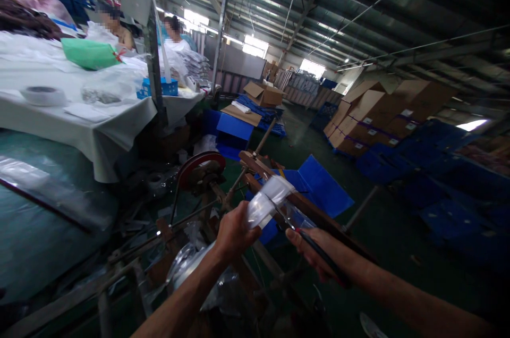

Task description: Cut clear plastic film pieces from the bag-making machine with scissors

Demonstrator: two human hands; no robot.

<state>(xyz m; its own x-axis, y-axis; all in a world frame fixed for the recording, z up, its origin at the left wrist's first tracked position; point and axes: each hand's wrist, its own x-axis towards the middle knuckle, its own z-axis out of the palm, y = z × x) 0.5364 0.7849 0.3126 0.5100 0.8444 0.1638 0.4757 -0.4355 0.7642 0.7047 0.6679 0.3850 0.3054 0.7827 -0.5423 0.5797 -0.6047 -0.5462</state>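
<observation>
My left hand (pixel 237 229) is closed on the near end of a strip of clear plastic film (pixel 261 208), which shines white where it is folded or layered. Closed round the dark handles of a pair of scissors (pixel 308 245), my right hand (pixel 319 250) points the blades up and to the left. Those blades lie against the film, just right of my left hand; whether they cut into it I cannot tell. Beneath the film runs a brown wooden bar (pixel 314 210) of a machine frame. A roll of clear film (pixel 195 263) sits below my left forearm.
A red-rimmed wheel (pixel 201 170) belongs to the machine. Blue boxes (pixel 324 186) stand beyond it. Stacked cartons (pixel 366 115) rise at right. Several people sit behind a white-covered table (pixel 119 138) at left, which bears a tape roll (pixel 43 96) and a green bag (pixel 91 53).
</observation>
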